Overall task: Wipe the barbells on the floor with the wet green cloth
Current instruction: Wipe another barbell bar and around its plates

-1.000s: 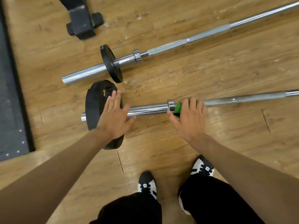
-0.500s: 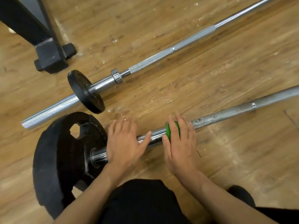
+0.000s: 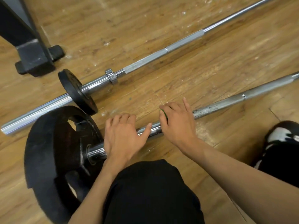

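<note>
Two steel barbells lie on the wooden floor. The near barbell [image 3: 226,105] runs from a large black plate [image 3: 53,159] at lower left up to the right edge. My left hand [image 3: 121,135] grips its chrome sleeve just right of the plate, thumb along the bar. My right hand [image 3: 178,122] is curled over the bar beside it, wrapping the green cloth [image 3: 165,114], of which only a sliver shows under the fingers. The far barbell [image 3: 178,46] lies behind, carrying a small black plate [image 3: 76,91].
A black rack foot [image 3: 32,59] stands at the upper left. My black-clad knee [image 3: 150,191] fills the bottom centre and a black-and-white shoe [image 3: 281,136] sits at the right edge. Bare wooden floor lies between the two bars.
The view has dropped closer as I crouched. My left hand went from the plate onto the sleeve. My right hand with the cloth stays at the collar, now hiding most of the cloth.
</note>
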The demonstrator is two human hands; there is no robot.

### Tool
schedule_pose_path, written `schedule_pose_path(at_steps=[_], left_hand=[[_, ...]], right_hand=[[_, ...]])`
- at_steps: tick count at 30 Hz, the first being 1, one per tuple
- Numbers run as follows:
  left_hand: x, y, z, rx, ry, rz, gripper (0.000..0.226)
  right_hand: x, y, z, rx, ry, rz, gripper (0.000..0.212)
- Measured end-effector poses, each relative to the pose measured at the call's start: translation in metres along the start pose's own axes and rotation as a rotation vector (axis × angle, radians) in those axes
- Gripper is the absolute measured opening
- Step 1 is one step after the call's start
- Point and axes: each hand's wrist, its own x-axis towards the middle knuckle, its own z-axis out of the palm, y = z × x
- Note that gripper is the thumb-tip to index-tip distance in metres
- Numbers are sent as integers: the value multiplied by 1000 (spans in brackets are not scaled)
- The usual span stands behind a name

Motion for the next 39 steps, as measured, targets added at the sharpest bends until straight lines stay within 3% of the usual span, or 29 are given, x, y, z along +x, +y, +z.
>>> schedule_pose_path(at_steps=[9,14,18,21,24,28,33,36,39], left_hand=[[4,-2,-5,6,12,-19,80],[11,-3,-8,-24,31,-31,64],[14,-5,-5,-61,46,-73,58],[14,-4,-4,-60,59,-81,57],[14,-3,-4,-37,64,-111,60],[12,-2,-4,-37,54,-100,62],[9,-2,-4,-20,26,-84,66],[3,2,-4,-10,36,-75,66],[0,4,-5,-21,25,-79,68]], right_hand=[[-38,7,6,66,147,-110,46],[-1,-11,10,59,192,23,39],[-35,-4,18,-174,225,-304,38],[-31,7,10,-248,171,-406,46],[-17,-5,4,-237,101,-331,45],[31,-28,-4,-142,-6,13,41],[-40,-9,-6,-18,169,-129,37],[-24,-2,-7,0,70,-130,36],[16,-8,-5,23,-77,26,47]])
